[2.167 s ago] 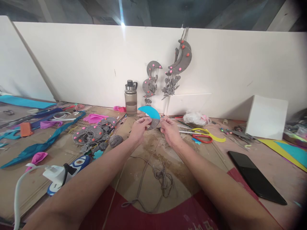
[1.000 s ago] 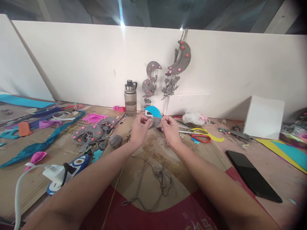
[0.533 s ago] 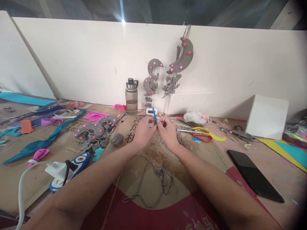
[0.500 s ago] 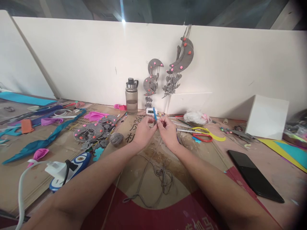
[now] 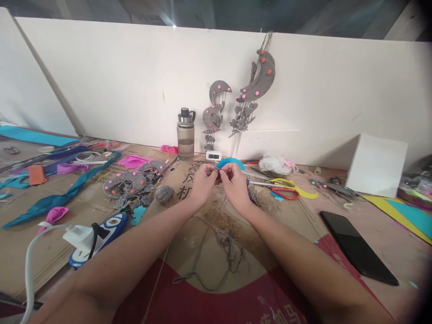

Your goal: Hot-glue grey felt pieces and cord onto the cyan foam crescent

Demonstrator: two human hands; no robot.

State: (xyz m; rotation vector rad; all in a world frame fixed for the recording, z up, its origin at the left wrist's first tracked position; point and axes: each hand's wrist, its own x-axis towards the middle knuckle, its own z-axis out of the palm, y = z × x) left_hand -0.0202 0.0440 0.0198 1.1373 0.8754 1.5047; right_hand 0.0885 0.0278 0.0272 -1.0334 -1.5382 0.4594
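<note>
A curved blue sheet piece [image 5: 232,162] shows above the knuckles of my right hand [image 5: 236,184], which pinches it by its near edge. My left hand [image 5: 203,184] is closed, thumb against forefinger, close beside the right. A small bit of grey yarn seems to lie between the fingertips, largely hidden by them. From beneath the hands a thin strand runs down toward a loose tangle of grey yarn [image 5: 232,247] on the cardboard [image 5: 189,252]. Left of my hands sits a ball of grey yarn [image 5: 164,194].
Scissors [image 5: 285,192] lie right of my hands, a black phone [image 5: 357,247] farther right. A bottle [image 5: 186,141] and small digital clock [image 5: 213,155] stand behind. Grey moon hangings [image 5: 261,81] hang on the white board. A blue-white power strip [image 5: 113,225] lies left, near grey crescents [image 5: 128,184].
The blue piece has turned from nearly edge-on to showing its broad face, behind my right hand. Both hands stay pinched together at about the same place. The view has shifted slightly.
</note>
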